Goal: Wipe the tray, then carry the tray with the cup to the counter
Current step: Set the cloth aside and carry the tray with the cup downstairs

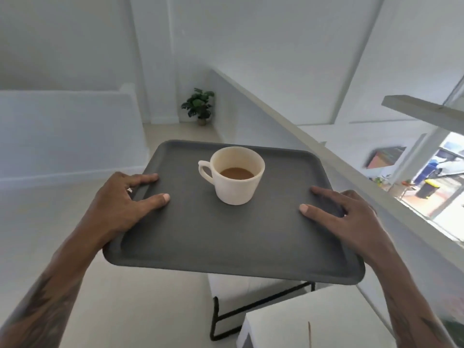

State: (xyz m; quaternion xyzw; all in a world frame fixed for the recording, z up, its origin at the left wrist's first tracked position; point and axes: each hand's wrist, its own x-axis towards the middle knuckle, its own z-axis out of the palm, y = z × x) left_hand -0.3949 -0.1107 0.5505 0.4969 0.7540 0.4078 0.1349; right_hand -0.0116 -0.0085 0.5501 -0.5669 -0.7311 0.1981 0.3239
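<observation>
While the dark grey tray (pixel 226 237) is held in the air above the floor, the left hand (pixel 120 202) and right hand (pixel 351 214) clamp its side rims, thumbs on top. It looks stiff and light. The cream coffee cup (pixel 237 175) stands loose near the far edge, likely to slide or spill if tilted.

Both bare forearms reach forward from the lower corners of the view, each marked with dark tattooing. The left hand (pixel 123 199) clasps the left edge of the tray (pixel 226 237), thumb and forefinger lying flat on its upper face, the other fingers hidden beneath. The right hand (pixel 351 217) mirrors it on the right edge, thumb and forefinger spread on top, remaining fingers curled around the rim. Both wrists are nearly straight, with both grips closed on the rim.
</observation>
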